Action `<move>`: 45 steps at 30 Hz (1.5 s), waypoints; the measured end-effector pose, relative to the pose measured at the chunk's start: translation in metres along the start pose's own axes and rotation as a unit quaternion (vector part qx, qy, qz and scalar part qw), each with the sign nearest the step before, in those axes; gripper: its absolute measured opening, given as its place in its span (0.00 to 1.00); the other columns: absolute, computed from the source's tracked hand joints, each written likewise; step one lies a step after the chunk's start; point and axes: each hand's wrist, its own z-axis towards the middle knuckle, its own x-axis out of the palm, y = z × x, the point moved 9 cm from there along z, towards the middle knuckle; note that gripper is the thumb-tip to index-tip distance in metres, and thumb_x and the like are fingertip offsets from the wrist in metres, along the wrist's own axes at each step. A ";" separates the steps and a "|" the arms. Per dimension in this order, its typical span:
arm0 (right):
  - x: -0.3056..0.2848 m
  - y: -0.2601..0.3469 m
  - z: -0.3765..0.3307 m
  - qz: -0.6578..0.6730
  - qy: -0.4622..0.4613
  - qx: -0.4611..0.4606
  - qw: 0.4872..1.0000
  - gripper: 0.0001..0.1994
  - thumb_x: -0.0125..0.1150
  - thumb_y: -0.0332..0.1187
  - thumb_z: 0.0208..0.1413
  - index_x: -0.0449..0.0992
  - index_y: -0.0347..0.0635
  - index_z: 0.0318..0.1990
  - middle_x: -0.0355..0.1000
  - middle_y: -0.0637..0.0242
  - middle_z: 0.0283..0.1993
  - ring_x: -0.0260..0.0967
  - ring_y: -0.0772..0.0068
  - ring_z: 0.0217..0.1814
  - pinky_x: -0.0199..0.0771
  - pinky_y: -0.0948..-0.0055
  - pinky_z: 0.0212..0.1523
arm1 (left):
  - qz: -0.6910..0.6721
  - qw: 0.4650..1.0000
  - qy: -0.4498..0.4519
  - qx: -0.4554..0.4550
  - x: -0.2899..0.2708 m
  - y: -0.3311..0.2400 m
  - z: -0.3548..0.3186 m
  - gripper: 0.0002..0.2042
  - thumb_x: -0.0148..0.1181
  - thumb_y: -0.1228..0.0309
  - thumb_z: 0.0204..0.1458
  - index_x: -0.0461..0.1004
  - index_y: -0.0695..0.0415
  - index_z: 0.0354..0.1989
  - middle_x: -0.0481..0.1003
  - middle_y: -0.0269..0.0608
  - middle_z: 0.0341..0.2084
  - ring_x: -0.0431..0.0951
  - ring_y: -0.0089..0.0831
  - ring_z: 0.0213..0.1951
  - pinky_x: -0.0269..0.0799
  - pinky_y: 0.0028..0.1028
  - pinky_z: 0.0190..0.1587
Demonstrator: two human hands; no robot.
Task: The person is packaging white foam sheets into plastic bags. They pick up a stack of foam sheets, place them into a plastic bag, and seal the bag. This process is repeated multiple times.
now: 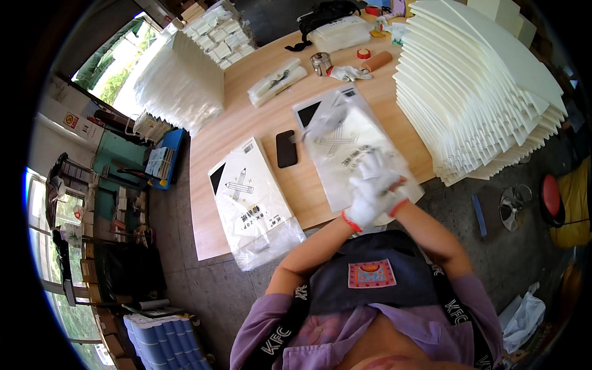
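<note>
You were in a packing workshop: tall stacks of white sheets [472, 92] flanked your wooden table [240, 120], with bundled stock [223, 29] and a loaded blue cart [176, 151] beyond.

We see daylight pouring in at ten o'clock through a wide window backed by green foliage [117, 68], its brightest areas washed out; tall pale windows [48, 250] glare between eight and nine. The light-brown wood-grained table [296, 194] is evenly lit, while the dark grey floor [200, 293] at seven is dim. Highlights streak the crinkled clear plastic wrapping [265, 250]. Motion blurs the white-gloved, red-cuffed hands [373, 191] and smears the white printed pad [336, 148] beneath. Lens distortion bows edges outward, and black vignetting swallows our corners.
</note>
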 end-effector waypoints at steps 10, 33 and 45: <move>-0.003 -0.102 -0.081 -0.087 -0.005 0.175 0.981 0.19 0.54 0.46 0.53 0.69 0.44 0.47 0.76 0.56 0.33 0.74 0.53 0.34 0.71 0.53 0.35 | 0.192 0.976 0.101 0.032 0.001 0.004 -0.092 0.13 0.63 0.75 0.40 0.75 0.52 0.38 0.74 0.41 0.29 0.75 0.37 0.32 0.71 0.34 0.33; -0.017 -0.058 -0.146 0.202 0.335 0.116 0.913 0.12 0.46 0.33 0.54 0.78 0.39 0.31 0.77 0.58 0.28 0.76 0.67 0.26 0.74 0.72 0.29 | 0.267 0.925 -0.100 -0.251 -0.107 0.077 -0.179 0.10 0.57 0.82 0.35 0.63 0.55 0.21 0.64 0.41 0.18 0.65 0.40 0.18 0.61 0.35 0.22; 0.096 -0.129 -0.128 0.612 0.159 0.334 0.699 0.22 0.53 0.45 0.60 0.72 0.33 0.51 0.74 0.64 0.42 0.72 0.76 0.41 0.74 0.75 0.34 | 0.168 0.862 0.030 -0.478 -0.097 0.092 -0.329 0.06 0.56 0.76 0.49 0.64 0.58 0.32 0.68 0.37 0.25 0.71 0.33 0.27 0.67 0.28 0.30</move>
